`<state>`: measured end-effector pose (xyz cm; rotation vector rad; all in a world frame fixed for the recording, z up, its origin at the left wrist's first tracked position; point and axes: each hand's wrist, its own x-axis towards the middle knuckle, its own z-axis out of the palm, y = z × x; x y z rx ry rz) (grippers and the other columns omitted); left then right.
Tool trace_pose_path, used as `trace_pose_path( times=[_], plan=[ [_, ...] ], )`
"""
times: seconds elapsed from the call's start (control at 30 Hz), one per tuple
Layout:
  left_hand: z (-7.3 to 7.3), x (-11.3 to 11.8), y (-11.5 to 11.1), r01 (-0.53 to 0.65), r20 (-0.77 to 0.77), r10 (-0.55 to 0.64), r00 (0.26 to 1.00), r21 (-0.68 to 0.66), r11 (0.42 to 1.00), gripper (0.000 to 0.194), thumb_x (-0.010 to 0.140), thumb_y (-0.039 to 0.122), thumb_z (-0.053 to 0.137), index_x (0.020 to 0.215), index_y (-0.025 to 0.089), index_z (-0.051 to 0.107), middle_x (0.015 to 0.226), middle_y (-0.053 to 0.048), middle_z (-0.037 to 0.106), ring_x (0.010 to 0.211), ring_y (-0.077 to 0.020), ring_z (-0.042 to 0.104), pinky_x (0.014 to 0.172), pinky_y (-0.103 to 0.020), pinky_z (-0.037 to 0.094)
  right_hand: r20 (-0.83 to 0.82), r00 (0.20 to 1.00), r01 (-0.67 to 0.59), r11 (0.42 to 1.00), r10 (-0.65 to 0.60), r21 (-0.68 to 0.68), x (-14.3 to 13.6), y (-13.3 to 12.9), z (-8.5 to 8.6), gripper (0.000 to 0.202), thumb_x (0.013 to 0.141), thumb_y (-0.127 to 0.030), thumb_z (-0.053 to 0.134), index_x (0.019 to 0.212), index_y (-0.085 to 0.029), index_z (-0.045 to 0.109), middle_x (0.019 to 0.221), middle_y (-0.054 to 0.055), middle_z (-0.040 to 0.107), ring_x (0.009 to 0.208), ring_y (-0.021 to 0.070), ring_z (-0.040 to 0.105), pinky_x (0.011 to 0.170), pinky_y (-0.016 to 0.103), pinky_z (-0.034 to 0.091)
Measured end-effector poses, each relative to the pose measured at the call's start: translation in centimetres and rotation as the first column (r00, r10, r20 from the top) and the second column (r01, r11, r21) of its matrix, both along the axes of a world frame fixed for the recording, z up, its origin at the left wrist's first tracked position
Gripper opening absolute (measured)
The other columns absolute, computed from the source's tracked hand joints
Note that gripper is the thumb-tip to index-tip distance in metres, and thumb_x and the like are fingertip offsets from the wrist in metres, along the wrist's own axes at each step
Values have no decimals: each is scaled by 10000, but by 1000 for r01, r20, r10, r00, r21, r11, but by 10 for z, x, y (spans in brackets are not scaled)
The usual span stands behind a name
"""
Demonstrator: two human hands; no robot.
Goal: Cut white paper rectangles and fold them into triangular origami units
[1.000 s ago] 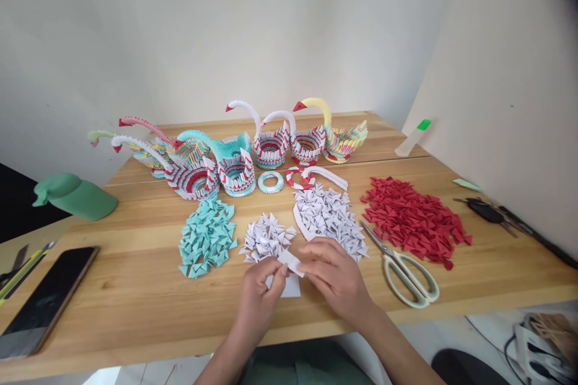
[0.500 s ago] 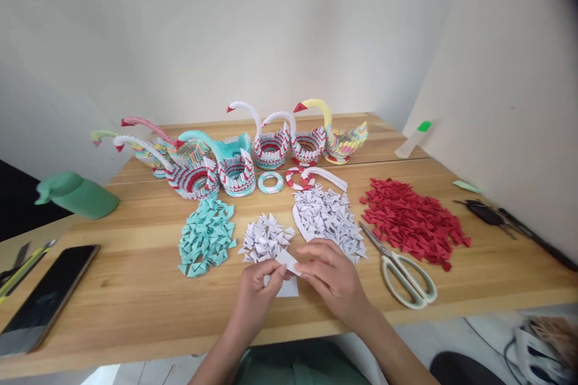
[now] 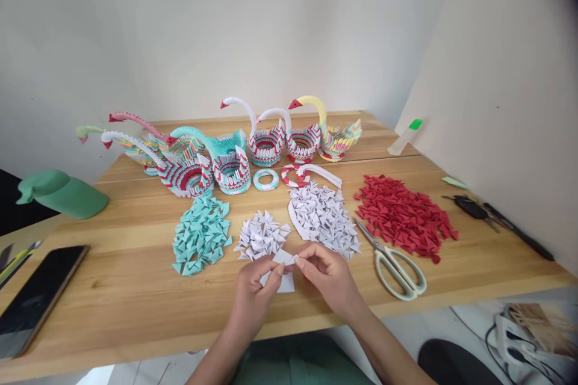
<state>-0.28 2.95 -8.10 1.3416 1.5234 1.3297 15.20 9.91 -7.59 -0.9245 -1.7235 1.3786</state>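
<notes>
Between my two hands is a small piece of white paper point(image 3: 283, 257), partly folded. My left hand point(image 3: 258, 284) pinches its left side, thumb on top. My right hand point(image 3: 326, 277) pinches its right corner between thumb and fingers. Under the hands a flat white paper sheet point(image 3: 285, 283) lies on the table, partly hidden by my left hand. Just beyond are a small pile of white folded paper triangles point(image 3: 262, 236) and a larger white pile point(image 3: 324, 216). Turquoise triangles point(image 3: 201, 234) lie to the left, red ones point(image 3: 404, 213) to the right.
Scissors point(image 3: 397, 267) lie right of my hands. Several paper swans point(image 3: 185, 174) stand at the back, with two paper rings point(image 3: 265, 180) before them. A phone point(image 3: 40, 298) and a green bottle-like object point(image 3: 63, 194) are at left. Keys point(image 3: 472, 207) lie at far right.
My right hand's fingers have curled in and now pinch the paper's corner, where they were more stretched out before. The whole view has shifted slightly.
</notes>
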Motion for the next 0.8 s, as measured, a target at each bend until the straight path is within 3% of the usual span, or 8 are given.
trace_pose_path(
  times=[0.23,0.5,0.63,0.8],
  plan=[
    [-1,0,-1,10,-24,-10,1000,8,1000,286,897,281,528,785,172,766,680,-29,690,648,-177,609,631,-251,426,79,997,18,1000,-18,-2,-1,1,2,168,842,-291,595,708,-191,575,759,26,645,719,169,598,680,279,454],
    [1,-1,1,30,-1,-30,1000,-13,999,278,889,285,540,754,170,754,681,-27,697,666,-179,618,650,-246,430,101,994,38,998,-32,-56,-1,0,2,194,831,-332,590,704,-195,536,694,2,578,633,147,519,607,271,405],
    [1,2,1,11,60,-8,998,-43,999,280,887,295,535,740,170,737,705,-35,705,692,-186,627,658,-248,434,21,999,52,992,-49,-118,-4,-2,3,157,826,-321,609,759,-198,538,669,-29,523,611,129,494,586,250,405],
    [-5,8,4,-26,203,42,978,-84,996,203,827,304,613,705,160,689,675,-27,669,676,-179,589,648,-249,427,-142,987,56,986,-79,-159,-13,-7,2,178,850,-288,594,1011,-220,563,733,-34,529,681,135,552,644,249,457]
  ],
)
